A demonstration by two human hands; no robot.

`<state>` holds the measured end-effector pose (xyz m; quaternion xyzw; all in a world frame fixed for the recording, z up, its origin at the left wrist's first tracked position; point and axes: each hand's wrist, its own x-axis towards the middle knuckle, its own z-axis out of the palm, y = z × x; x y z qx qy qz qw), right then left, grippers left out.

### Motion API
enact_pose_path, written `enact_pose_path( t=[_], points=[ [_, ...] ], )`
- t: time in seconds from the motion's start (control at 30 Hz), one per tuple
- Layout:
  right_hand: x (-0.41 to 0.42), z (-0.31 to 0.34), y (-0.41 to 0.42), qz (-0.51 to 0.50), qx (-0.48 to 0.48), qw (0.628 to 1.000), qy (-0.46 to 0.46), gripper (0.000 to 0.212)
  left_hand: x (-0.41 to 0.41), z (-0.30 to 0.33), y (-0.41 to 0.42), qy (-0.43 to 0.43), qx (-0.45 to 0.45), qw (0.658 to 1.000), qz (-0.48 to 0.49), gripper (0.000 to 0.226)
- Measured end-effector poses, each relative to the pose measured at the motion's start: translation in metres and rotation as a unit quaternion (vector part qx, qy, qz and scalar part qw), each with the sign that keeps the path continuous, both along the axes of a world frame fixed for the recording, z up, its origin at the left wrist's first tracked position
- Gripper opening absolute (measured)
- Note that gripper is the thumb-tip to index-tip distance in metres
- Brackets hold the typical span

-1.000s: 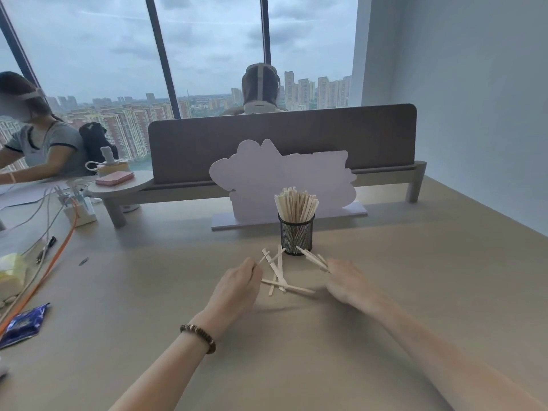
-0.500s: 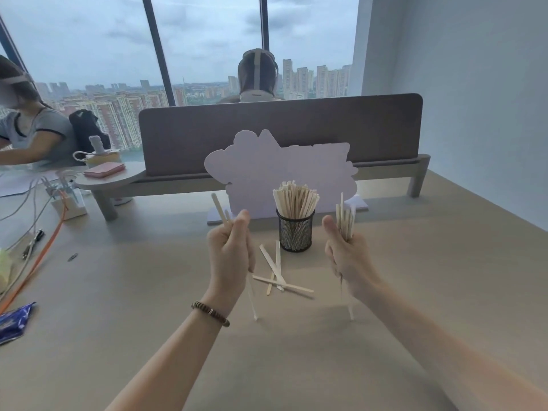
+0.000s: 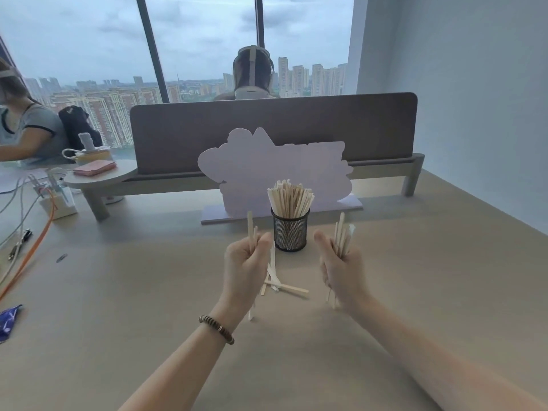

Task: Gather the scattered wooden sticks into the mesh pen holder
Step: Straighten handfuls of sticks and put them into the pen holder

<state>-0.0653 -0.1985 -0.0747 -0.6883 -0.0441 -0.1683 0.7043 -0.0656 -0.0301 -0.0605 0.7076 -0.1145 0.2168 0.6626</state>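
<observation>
A black mesh pen holder (image 3: 290, 232) stands on the desk, packed with upright wooden sticks (image 3: 290, 198). My left hand (image 3: 243, 268) is raised to its left, shut on a few sticks held upright (image 3: 251, 228). To the holder's right, my right hand (image 3: 341, 269) grips a bundle of several sticks (image 3: 342, 235), also upright. Between my hands, a small pile of loose sticks (image 3: 281, 284) lies on the desk just in front of the holder.
A white cutout sign (image 3: 267, 170) stands behind the holder, in front of a grey divider (image 3: 272, 129). At the left are a cable box (image 3: 57, 201), an orange cable (image 3: 29, 253), a blue packet (image 3: 9, 321) and a small shelf (image 3: 98, 176). People sit beyond.
Both hands rose from the desk carrying sticks and now hold them upright beside the holder. The left hand has drifted right, closer to the holder. The loose pile is smaller.
</observation>
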Motion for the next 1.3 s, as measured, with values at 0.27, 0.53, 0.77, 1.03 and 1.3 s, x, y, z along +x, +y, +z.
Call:
enact_pose_path(
  t=[0.27, 0.53, 0.77, 1.03, 1.3],
  points=[
    [0.003, -0.002, -0.002, 0.022, -0.038, 0.999, -0.01, 0.059, -0.001, -0.017, 0.001, 0.071, -0.009, 0.997, -0.015, 0.066],
    [0.002, 0.006, 0.0, 0.037, 0.032, 0.999, 0.02, 0.057, -0.001, -0.009, -0.001, 0.08, -0.086, 0.993, -0.007, 0.052],
    [0.0, 0.005, -0.003, 0.066, -0.01, 0.998, -0.018, 0.052, -0.004, -0.011, 0.0, 0.043, -0.063, 0.997, 0.0, 0.055],
    [0.002, 0.01, 0.001, 0.057, 0.042, 0.997, 0.024, 0.057, -0.002, -0.012, -0.003, 0.054, -0.063, 0.997, -0.002, 0.057],
    [0.003, 0.0, -0.009, 0.18, 0.073, 0.981, 0.012, 0.022, -0.003, -0.024, 0.008, 0.07, -0.141, 0.986, -0.048, 0.028]
  ],
)
